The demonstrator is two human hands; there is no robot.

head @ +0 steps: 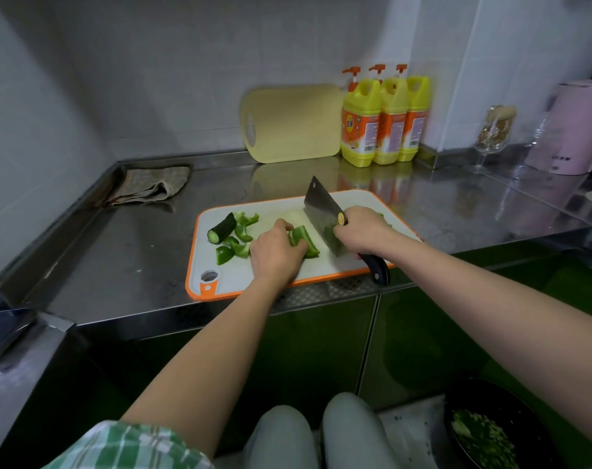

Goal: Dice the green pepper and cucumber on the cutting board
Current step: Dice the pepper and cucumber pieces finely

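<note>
Knees (pixel 316 434) in pale trousers sit lowest in view, with a black bowl (pixel 497 428) of diced green pieces to their right, below the counter (pixel 135 258). The cutting board (pixel 250 279), white with an orange rim, lies at the counter's front edge. At the board's centre, the left hand (pixel 276 253) grasps a green pepper strip (pixel 304 240) with curled fingers and holds it down on the board. The right hand (pixel 364 231) is clenched around the handle of a cleaver (pixel 323 218), whose blade stands just beside the strip's right end. A cucumber piece (pixel 222 229) and loose pepper chunks (pixel 238 238) lie near the board's left edge. A folded cloth (pixel 149 186) rests in the counter's rear left corner. A yellow board (pixel 291 123) leans against the rear wall beside three detergent bottles (pixel 384 120).
</note>
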